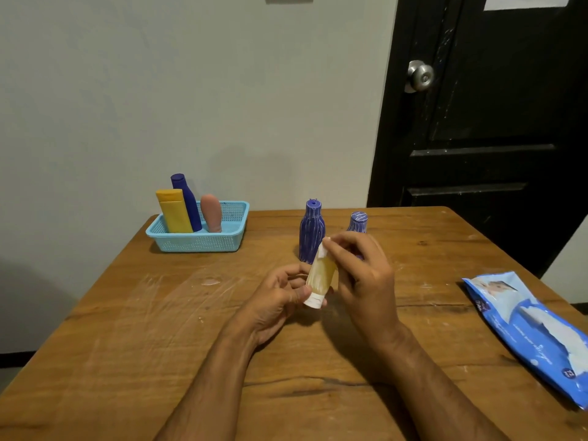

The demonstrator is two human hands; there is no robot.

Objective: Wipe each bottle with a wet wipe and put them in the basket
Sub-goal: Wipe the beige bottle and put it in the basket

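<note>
Bottle [320, 275]: small, translucent yellow, white cap end at bottom, held above table [159, 329] centre. Left hand [280, 297] grips cap end; right hand [362, 272] pinches white wet wipe [322, 252] against top. Wipe mostly hidden by fingers; label unreadable. Long axis near upright, top tilted slightly right and away, cap toward camera.

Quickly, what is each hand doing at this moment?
Left hand: holding the small yellow bottle at its white-capped lower end.
Right hand: fingers curled round the bottle's upper part, pinching something white, probably the wipe.
</note>
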